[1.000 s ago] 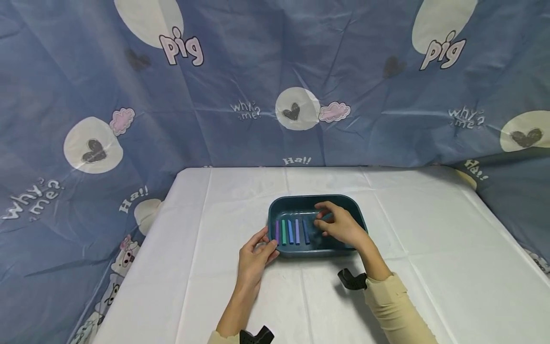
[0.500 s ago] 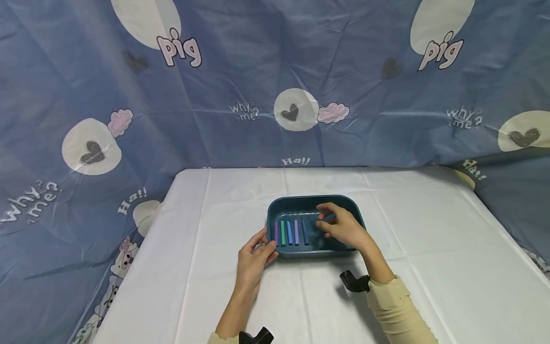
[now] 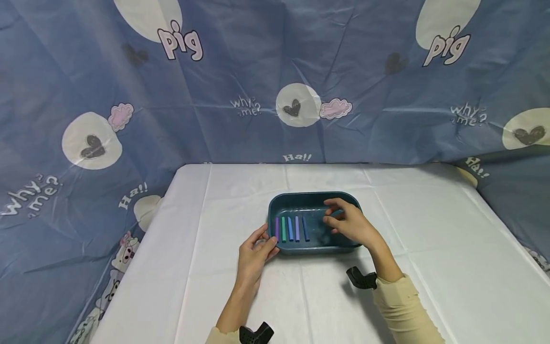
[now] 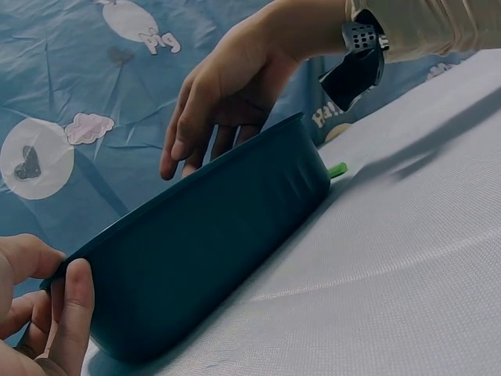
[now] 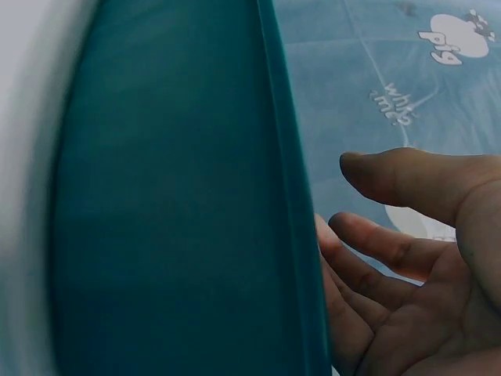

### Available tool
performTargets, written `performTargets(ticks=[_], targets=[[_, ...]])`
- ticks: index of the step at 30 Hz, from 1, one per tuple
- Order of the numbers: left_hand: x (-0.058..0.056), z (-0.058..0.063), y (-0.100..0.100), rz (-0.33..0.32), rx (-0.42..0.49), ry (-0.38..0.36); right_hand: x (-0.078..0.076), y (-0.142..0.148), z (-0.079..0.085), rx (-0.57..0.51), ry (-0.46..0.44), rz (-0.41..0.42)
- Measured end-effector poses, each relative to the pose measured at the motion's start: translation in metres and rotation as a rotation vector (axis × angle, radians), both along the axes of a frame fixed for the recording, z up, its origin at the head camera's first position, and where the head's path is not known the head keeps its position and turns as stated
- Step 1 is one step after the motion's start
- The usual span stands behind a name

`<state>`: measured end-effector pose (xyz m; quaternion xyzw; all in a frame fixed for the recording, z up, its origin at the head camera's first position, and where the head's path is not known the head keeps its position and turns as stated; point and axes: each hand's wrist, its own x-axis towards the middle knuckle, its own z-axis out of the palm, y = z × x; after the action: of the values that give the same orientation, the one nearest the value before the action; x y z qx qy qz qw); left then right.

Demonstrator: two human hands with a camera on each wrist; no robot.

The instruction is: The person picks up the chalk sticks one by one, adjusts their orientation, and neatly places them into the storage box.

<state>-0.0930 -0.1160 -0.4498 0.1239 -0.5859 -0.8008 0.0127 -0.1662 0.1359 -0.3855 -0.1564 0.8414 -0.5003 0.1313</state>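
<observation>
A dark teal tray (image 3: pixel 318 249) with raised walls sits on the white-covered table. In its left half several thin coloured sticks, like chalk, lie side by side: a purple one (image 3: pixel 277 229), a green one (image 3: pixel 283 230), a blue one (image 3: pixel 290 229), a lilac one (image 3: pixel 297 229) and a dark blue one (image 3: pixel 305 229). My left hand (image 3: pixel 252 258) pinches the tray's front left corner, thumb on the rim in the left wrist view. Over the tray's right half hovers my right hand (image 3: pixel 353 225), fingers loosely bent and apart, holding nothing; the tray wall partly hides its fingers in the right wrist view.
A small bright green piece (image 4: pixel 337 169) shows past the tray's far end in the left wrist view. White cloth (image 3: pixel 232 200) covers the table. Behind it hangs a blue printed curtain (image 3: pixel 240 138). Each wrist carries a black camera mount (image 3: pixel 361 278).
My right hand has drifted a little to the right over the tray, away from the dark blue stick. The left hand keeps its hold on the corner, and the row of sticks stays as it was.
</observation>
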Motion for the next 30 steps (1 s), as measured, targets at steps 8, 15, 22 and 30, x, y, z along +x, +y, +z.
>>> performTargets(ticks=[8,15,22,30], targets=[[-0.001,0.000,0.000,0.001,-0.001,0.009,-0.003,0.015,-0.004,-0.016,0.024,-0.026],[-0.001,-0.001,0.000,0.001,0.000,0.000,-0.001,0.025,-0.003,-0.035,0.031,-0.037],[-0.001,0.000,0.000,0.011,0.000,0.001,0.000,0.036,-0.001,-0.024,0.047,-0.055],[-0.001,0.000,0.001,0.003,-0.001,0.011,0.000,0.045,0.003,-0.027,0.053,-0.077]])
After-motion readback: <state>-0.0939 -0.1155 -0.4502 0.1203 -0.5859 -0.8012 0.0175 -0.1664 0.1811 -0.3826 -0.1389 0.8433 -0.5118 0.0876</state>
